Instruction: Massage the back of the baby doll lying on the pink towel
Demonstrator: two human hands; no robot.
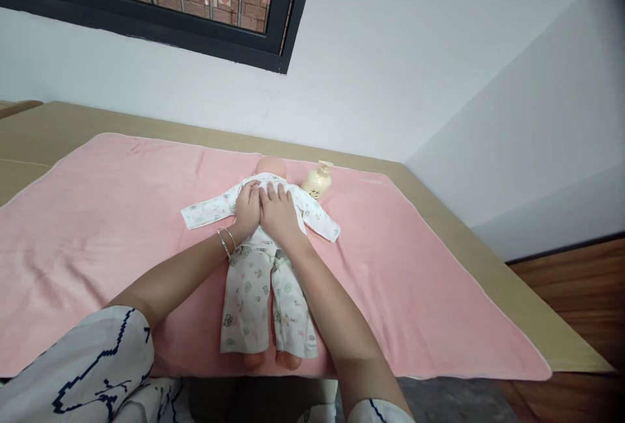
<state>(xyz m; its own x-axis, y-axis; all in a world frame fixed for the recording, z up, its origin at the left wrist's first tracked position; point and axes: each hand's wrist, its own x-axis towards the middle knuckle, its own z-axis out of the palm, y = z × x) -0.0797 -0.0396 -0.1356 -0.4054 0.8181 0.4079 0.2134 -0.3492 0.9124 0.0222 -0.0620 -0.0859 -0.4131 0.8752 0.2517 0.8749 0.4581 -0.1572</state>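
Note:
A baby doll [271, 166] in a white printed top and trousers [249, 299] lies stretched out on a pink blanket [415, 267]. Its sleeves spread to both sides, its bare feet point toward me, and no face shows on its head. My left hand [248, 207], with bracelets at the wrist, rests flat on the left of the doll's upper body. Beside it, my right hand [280, 210] lies palm down with fingers extended on the same torso. The hands touch or nearly touch, covering the middle of the top. Neither hand grasps anything.
A cream pump bottle [318, 180] stands on the blanket by the doll's right-hand sleeve. Under the blanket is a wooden table [439, 228], its back edge against a white wall. A dark-framed window [195, 26] is above, and wood panelling [581, 299] is at the right.

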